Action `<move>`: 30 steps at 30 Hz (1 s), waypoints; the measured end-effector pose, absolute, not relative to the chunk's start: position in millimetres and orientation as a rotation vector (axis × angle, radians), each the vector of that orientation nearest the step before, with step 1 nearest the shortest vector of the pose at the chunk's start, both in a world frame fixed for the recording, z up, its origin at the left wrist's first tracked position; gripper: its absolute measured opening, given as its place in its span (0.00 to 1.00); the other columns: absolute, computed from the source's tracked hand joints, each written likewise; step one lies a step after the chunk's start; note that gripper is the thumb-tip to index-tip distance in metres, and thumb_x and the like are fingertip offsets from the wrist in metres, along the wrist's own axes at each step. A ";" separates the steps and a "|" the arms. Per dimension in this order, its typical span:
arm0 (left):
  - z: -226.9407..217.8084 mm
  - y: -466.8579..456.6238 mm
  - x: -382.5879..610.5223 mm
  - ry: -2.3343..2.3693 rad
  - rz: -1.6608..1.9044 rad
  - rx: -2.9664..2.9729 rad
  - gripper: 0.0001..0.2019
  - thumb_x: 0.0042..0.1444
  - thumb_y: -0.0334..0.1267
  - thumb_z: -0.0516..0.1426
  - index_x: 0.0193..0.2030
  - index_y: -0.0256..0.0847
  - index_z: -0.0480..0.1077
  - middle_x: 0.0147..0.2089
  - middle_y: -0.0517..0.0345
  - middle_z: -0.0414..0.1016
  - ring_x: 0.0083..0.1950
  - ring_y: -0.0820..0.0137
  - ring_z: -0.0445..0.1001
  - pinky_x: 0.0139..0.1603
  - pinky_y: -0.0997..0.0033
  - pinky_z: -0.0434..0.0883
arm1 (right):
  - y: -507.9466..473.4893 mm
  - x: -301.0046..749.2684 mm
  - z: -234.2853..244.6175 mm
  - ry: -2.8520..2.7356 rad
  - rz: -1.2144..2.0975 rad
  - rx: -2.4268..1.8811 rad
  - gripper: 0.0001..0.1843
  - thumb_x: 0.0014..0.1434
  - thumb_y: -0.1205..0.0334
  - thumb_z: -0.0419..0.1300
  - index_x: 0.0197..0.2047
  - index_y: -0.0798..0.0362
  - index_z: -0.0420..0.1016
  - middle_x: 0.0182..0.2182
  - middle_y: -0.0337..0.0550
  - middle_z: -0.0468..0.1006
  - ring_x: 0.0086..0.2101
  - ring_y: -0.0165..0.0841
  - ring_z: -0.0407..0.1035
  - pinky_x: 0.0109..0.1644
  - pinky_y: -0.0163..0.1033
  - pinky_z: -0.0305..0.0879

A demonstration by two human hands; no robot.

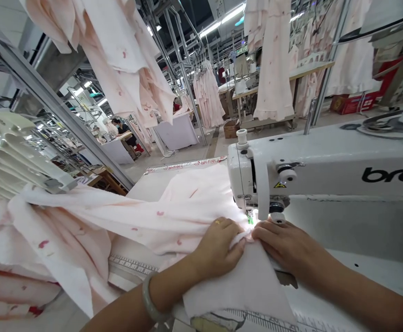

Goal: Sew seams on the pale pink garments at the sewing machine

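Observation:
Pale pink fabric with small red marks lies across the sewing table and runs under the needle of a white sewing machine. My left hand rests on the cloth just left of the needle, fingers curled and pinching a fold; a bracelet sits on that wrist. My right hand lies on the fabric right below the machine head, fingers pressed down together against the cloth. The two hands nearly touch at the presser foot.
A stack of the same pink cloth is piled at the left beside a white ridged stand. Pink garments hang overhead. A seated person works far back left. A ruler strip runs along the table's front.

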State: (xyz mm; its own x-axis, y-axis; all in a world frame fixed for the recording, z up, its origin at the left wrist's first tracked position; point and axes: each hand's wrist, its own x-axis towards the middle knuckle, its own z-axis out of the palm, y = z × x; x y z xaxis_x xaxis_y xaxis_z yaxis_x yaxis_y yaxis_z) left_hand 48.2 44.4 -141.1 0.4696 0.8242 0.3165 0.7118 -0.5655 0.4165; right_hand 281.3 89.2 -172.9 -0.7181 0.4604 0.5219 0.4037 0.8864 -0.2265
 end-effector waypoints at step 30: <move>-141.8 38.4 69.8 1.527 0.665 2.546 0.09 0.61 0.35 0.64 0.38 0.41 0.66 0.41 0.53 0.74 0.46 0.59 0.73 0.50 0.59 0.74 | 89.1 292.3 -173.9 -2.440 -0.135 -0.339 0.21 0.78 0.69 0.42 0.52 0.54 0.77 0.43 0.41 0.84 0.44 0.41 0.73 0.62 0.49 0.55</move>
